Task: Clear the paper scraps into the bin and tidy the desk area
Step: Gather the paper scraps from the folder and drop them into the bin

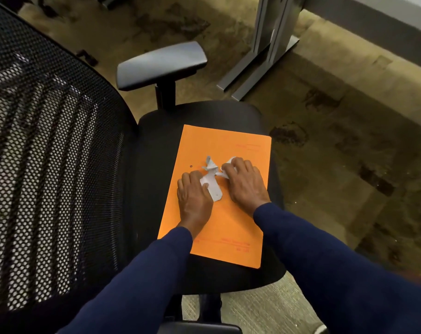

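An orange envelope [231, 220] lies flat on the black seat of an office chair [204, 116]. On its middle sit several white paper scraps [213, 186], some crumpled. My left hand [192, 194] rests palm down on the left of the pile, its fingers curled over the end of one long scrap. On the right of the pile, my right hand [245, 182] has its fingertips closed on a crumpled scrap [226, 168]. One small scrap [209, 163] stands free just beyond both hands. No bin is in view.
The chair's mesh backrest [48, 165] fills the left side. An armrest [161, 63] stands beyond the seat, and a second armrest [200, 327] shows at the bottom edge. A grey desk leg and foot [265, 56] stand on the patterned carpet [349, 141] at upper right.
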Demonstrator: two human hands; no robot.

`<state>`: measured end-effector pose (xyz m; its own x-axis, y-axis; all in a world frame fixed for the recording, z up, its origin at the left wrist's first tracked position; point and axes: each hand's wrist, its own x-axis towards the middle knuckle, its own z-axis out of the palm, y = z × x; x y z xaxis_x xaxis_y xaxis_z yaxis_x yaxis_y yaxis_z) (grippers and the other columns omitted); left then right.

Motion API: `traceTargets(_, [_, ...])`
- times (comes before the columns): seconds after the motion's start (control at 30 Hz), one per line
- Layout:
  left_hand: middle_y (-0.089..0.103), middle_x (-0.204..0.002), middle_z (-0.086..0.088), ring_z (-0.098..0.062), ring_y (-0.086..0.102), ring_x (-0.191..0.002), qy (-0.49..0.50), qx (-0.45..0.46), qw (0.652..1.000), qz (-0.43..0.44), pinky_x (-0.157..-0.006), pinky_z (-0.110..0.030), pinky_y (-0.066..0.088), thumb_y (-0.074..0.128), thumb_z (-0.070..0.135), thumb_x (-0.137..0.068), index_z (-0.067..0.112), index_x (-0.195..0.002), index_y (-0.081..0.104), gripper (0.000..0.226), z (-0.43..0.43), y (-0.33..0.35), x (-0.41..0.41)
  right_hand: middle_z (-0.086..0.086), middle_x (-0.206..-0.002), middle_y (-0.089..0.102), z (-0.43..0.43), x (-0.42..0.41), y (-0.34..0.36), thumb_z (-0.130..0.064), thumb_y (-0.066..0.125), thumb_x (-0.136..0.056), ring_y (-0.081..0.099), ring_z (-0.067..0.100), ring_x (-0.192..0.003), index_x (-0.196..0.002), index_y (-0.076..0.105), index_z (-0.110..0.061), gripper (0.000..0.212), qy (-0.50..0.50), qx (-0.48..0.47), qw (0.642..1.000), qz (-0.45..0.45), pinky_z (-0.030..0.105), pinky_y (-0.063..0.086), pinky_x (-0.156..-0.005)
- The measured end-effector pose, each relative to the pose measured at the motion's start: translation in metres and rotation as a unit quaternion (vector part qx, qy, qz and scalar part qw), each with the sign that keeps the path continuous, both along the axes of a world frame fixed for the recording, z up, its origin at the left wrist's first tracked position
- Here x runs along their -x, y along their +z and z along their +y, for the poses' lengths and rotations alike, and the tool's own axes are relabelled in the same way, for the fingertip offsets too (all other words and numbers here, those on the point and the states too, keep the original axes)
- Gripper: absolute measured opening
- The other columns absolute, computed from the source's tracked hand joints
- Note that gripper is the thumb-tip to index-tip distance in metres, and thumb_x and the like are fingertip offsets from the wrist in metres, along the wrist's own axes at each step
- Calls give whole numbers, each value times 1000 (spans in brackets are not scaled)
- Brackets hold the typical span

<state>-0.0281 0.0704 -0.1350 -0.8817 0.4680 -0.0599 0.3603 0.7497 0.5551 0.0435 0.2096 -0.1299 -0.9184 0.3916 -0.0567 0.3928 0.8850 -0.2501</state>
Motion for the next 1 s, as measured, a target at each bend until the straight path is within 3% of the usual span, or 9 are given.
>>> traceTargets(0.2, [48,-112,0,-11,41,-97,17,-28,998,-52,-85,-25,33,44,-4,-92,16,-119,55,35,1,8,-1,5,-119,47,6,-3,6,-10,47,-100,45,25,-103,-117,53,-20,21,-91,128,987,35,44,50,-74])
traceTargets(0.33, [39,-112,7,-12,47,-77,48,-44,994,-87,-69,-30,40,40,-4,-94,18,-121,57,40,0,20,3,3,-105,53,8,2,22,-11,48,-96,49,25,-93,-105,55,-19,14,-209,235,936,158,41,45,-73])
traceTargets(0.47, [40,-112,3,-8,46,-78,86,-58,990,-100,-62,-19,38,40,-7,-92,16,-110,62,37,-2,28,11,2,-93,55,13,4,38,-19,50,-95,51,20,-79,-95,50,-20,1,-287,293,894,182,33,39,-64])
traceTargets(0.53, [39,-111,5,-5,44,-79,99,-58,989,-96,-57,-9,34,40,-8,-91,18,-103,63,36,-2,33,17,2,-85,56,14,2,44,-22,51,-94,50,18,-74,-85,51,-19,9,-306,314,879,188,34,40,-60])
traceTargets(0.6, [41,-109,5,-6,45,-79,105,-57,989,-88,-57,-9,33,40,-7,-91,20,-94,61,34,1,37,22,0,-76,55,12,-2,49,-21,48,-93,52,20,-70,-74,46,-20,19,-313,328,869,198,37,40,-58])
traceTargets(0.7, [46,-101,5,-6,44,-71,106,-52,991,-65,-58,-20,37,40,-1,-93,21,-84,59,31,7,44,29,5,-70,55,5,-14,52,-29,41,-88,53,26,-66,-72,43,-15,21,-312,311,879,181,40,38,-54])
traceTargets(0.83, [46,-82,10,-9,44,-67,76,-28,996,-23,-57,-29,35,40,12,-98,19,-80,53,23,24,51,38,-1,-65,49,-9,-32,43,-39,53,-88,48,22,-58,-71,37,-22,29,-288,239,917,139,30,26,-47])
traceTargets(0.93, [44,-77,11,-17,50,-71,40,-18,999,14,-59,-32,34,39,25,-101,20,-88,48,17,36,52,41,-3,-79,57,-20,-43,33,-64,56,-87,56,21,-66,-90,44,-25,41,-252,162,950,90,31,38,-52])
traceTargets(1.0, [48,-85,10,-17,51,-74,18,-17,999,21,-66,-32,34,45,43,-99,22,-101,47,21,42,49,42,0,-94,61,-26,-45,27,-74,57,-81,62,24,-77,-109,45,-25,58,-234,123,963,45,35,49,-59])
